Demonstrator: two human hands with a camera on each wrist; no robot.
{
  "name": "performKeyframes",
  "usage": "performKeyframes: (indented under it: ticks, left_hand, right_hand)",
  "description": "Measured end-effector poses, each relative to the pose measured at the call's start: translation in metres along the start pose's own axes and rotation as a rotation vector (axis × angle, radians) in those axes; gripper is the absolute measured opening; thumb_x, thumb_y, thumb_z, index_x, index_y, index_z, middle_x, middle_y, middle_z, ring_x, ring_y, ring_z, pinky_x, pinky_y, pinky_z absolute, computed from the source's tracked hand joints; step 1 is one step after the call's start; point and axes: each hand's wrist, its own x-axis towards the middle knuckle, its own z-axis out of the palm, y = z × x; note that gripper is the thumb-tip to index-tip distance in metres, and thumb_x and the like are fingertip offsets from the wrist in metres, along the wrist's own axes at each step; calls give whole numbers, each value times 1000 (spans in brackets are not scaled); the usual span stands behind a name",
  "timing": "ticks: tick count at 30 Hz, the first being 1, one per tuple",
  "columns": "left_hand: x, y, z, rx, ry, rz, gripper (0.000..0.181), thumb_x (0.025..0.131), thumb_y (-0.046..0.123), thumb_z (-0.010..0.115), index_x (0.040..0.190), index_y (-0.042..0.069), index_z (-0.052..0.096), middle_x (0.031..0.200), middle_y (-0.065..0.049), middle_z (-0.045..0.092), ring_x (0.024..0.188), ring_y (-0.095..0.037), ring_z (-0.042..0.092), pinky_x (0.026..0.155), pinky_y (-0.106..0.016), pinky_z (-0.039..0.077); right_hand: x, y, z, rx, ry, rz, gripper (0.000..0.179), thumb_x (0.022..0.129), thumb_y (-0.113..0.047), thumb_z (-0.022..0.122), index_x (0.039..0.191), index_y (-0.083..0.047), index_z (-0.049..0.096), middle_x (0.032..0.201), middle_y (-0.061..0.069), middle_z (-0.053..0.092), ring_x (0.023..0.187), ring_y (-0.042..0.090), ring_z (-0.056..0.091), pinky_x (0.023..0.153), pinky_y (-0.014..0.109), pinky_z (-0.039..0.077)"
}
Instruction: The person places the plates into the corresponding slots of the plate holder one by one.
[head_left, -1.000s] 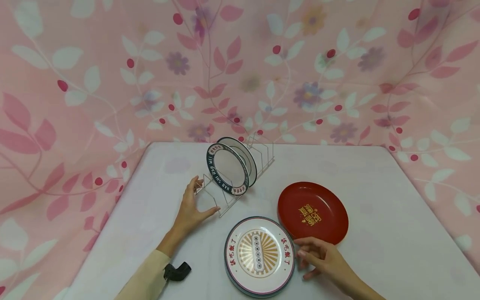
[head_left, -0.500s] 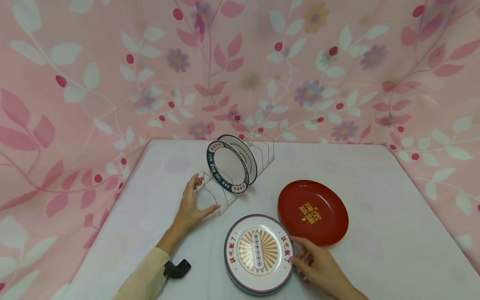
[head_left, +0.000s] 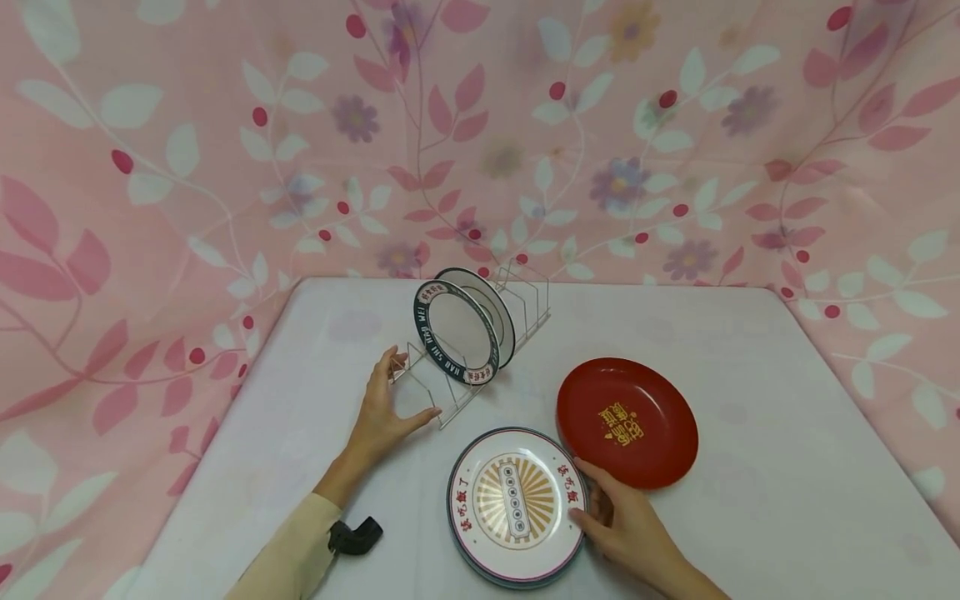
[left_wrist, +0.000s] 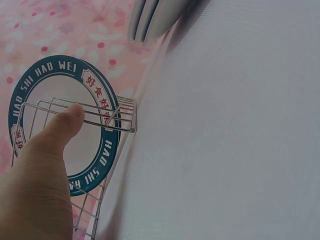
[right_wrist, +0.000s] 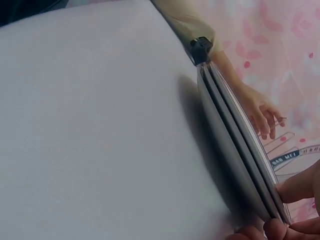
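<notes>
My left hand (head_left: 377,421) grips the near end of a metal wire dish rack (head_left: 453,408), thumb and fingers on either side. Two dark-rimmed white plates stand tilted in that rack; the front plate (head_left: 456,333) bears lettering round its rim. Before me lies a stack of several plates, topped by a white plate (head_left: 517,504) with a gold sunburst and red characters. At the stack's right rim my right hand (head_left: 626,521) pinches the white plate, thumb on top. The plate edges (right_wrist: 235,135) show in the right wrist view; how many the fingers hold, I cannot tell.
A red plate (head_left: 630,421) with gold characters lies right of the rack, close behind the stack. A black device (head_left: 356,537) sits on the left wrist. The white-covered table (head_left: 787,467) ends at a pink floral cloth (head_left: 600,125) behind.
My right hand has moved left onto the rim of the plate stack and taken hold of the white plate's edge. My left hand stays on the dish rack.
</notes>
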Motion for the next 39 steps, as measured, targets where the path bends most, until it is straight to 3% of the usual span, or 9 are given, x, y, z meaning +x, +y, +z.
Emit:
performKeyframes:
  ticks: [4, 9, 14, 19, 22, 26, 31, 36, 39]
  left_hand:
    - [0, -1, 1, -9, 5, 11, 121, 63, 25, 93, 156, 14, 17, 140, -20, 46, 125, -30, 44, 107, -53, 36]
    - [0, -1, 1, -7, 10, 15, 120, 63, 25, 93, 156, 13, 19, 139, -20, 47, 125, -31, 44, 106, -55, 36]
    - [0, 0, 1, -13, 7, 8, 121, 63, 25, 93, 156, 14, 18, 140, -20, 46, 126, -29, 44, 108, -52, 36]
    - [-1, -1, 1, -9, -2, 3, 122, 62, 26, 93, 157, 15, 17, 140, -21, 46, 127, -28, 43, 108, -51, 36]
    - [-1, -1, 1, -4, 4, 4, 121, 63, 26, 93, 157, 15, 17, 140, -21, 46, 126, -29, 43, 108, -51, 36]
    - [0, 0, 0, 8, 16, 9, 121, 62, 27, 93, 156, 15, 18, 140, -18, 47, 127, -30, 44, 109, -51, 36]
    - [0, -1, -1, 22, 7, -8, 122, 62, 29, 94, 156, 16, 18, 140, -14, 47, 127, -28, 43, 110, -49, 35]
    - [-1, -1, -1, 18, 2, -18, 121, 63, 30, 93, 156, 17, 18, 140, -13, 47, 128, -27, 43, 110, -48, 35]
    - [-1, 0, 0, 19, -8, -36, 120, 64, 32, 93, 156, 19, 17, 141, -13, 46, 130, -25, 42, 112, -47, 34]
  right_hand:
    - [6, 1, 1, 14, 7, 23, 62, 79, -19, 82, 134, -7, 56, 76, -2, 53, 55, 8, 47, 43, 21, 43]
    - [8, 3, 2, 15, 20, 44, 58, 78, -21, 82, 130, -8, 60, 88, 1, 59, 59, 9, 48, 46, 22, 45]
    - [9, 6, -2, 98, -13, 48, 55, 82, -16, 78, 132, -6, 57, 100, 7, 60, 60, 12, 52, 46, 26, 51]
    - [6, 7, -15, 207, -45, 69, 54, 85, -13, 75, 134, -7, 54, 103, 11, 62, 66, 17, 56, 47, 31, 55]
    - [5, 5, -25, 215, -56, 76, 54, 86, -15, 75, 136, -11, 54, 105, 12, 63, 70, 18, 58, 50, 33, 57]
    - [6, 6, -43, 248, -76, 62, 56, 89, -16, 71, 140, -9, 50, 114, 19, 61, 75, 19, 61, 54, 34, 59]
    - [9, 12, -59, 374, -137, 83, 59, 93, -15, 65, 146, -4, 41, 130, 28, 54, 82, 20, 63, 60, 38, 60]
    - [10, 16, -63, 447, -153, 151, 62, 93, -20, 64, 149, -7, 38, 139, 26, 49, 89, 21, 61, 63, 38, 59]
    - [9, 15, -69, 482, -138, 128, 59, 95, -19, 62, 148, -8, 39, 135, 15, 54, 90, 21, 62, 64, 38, 60]
